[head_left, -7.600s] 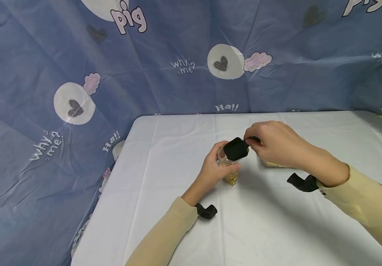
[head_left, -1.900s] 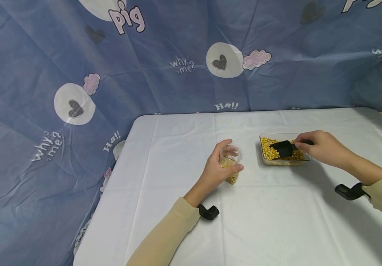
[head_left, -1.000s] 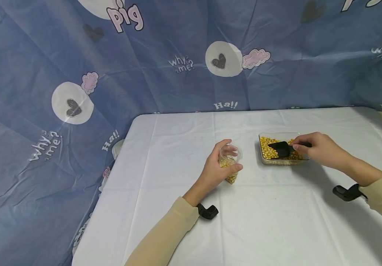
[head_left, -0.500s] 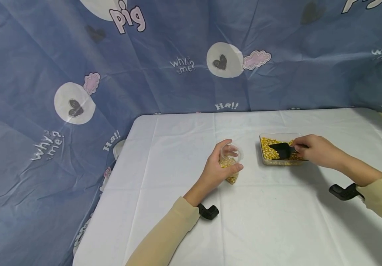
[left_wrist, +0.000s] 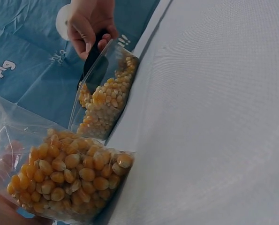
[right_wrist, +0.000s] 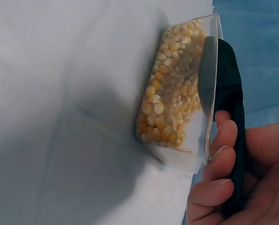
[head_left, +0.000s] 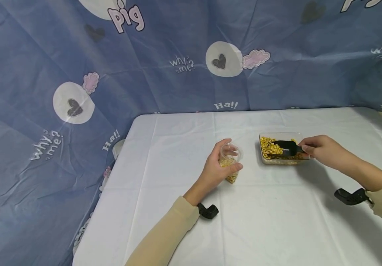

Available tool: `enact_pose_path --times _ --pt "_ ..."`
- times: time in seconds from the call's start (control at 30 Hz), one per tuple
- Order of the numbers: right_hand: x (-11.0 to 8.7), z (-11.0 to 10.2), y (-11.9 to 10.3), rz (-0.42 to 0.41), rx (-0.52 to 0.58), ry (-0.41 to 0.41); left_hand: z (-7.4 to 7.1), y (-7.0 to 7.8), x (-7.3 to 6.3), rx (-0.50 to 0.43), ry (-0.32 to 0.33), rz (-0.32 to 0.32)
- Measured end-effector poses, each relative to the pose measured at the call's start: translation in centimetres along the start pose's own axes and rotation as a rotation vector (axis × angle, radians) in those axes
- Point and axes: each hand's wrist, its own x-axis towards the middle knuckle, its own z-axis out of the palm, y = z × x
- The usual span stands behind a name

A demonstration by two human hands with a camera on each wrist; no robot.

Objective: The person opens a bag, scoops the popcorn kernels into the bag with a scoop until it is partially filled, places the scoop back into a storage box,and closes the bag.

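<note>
My left hand [head_left: 212,167] grips a clear plastic bag [head_left: 224,159] partly filled with yellow corn kernels. The bag's mouth is spread in a round shape facing up; in the left wrist view its kernels [left_wrist: 69,173] fill the lower part. My right hand [head_left: 327,149] holds a black scoop [head_left: 290,147] by its handle, fingers curled round it. The scoop's blade is in a clear rectangular box [head_left: 267,162] of corn kernels, with a heap of kernels [head_left: 275,149] at its front. In the right wrist view the scoop [right_wrist: 228,79] lies over the box's rim.
Under everything is a table with a white cloth [head_left: 177,166]. A blue printed curtain [head_left: 164,88] hangs behind it and on the left. Black wrist devices [head_left: 208,211] sit at both sleeves. The box stands to the right of the bag.
Earlier the right hand tilted the scoop over the bag's mouth, then moved right into the box. Over the last half second the scoop drew slightly right, with kernels now in it. Left hand stays put.
</note>
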Motion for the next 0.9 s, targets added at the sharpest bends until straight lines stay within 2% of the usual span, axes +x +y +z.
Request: enact_pose_path --times 0.2,0.47,0.7,0.9 --pt "-0.3 0.2 0.3 0.034 0.12 0.015 -0.1 0.4 -0.1 0.0 0.001 -0.027" --pt "-0.9 0.4 0.7 0.024 0.194 0.051 -0.2 2.9 -0.4 -0.024 -0.043 -0.06" --pt "-1.3 0.4 0.7 0.026 0.199 0.09 0.0 0.6 -0.1 -0.008 -0.034 -0.072" --pt "-1.6 0.4 0.4 0.017 0.184 0.13 0.0 0.1 -0.1 0.015 -0.019 -0.039"
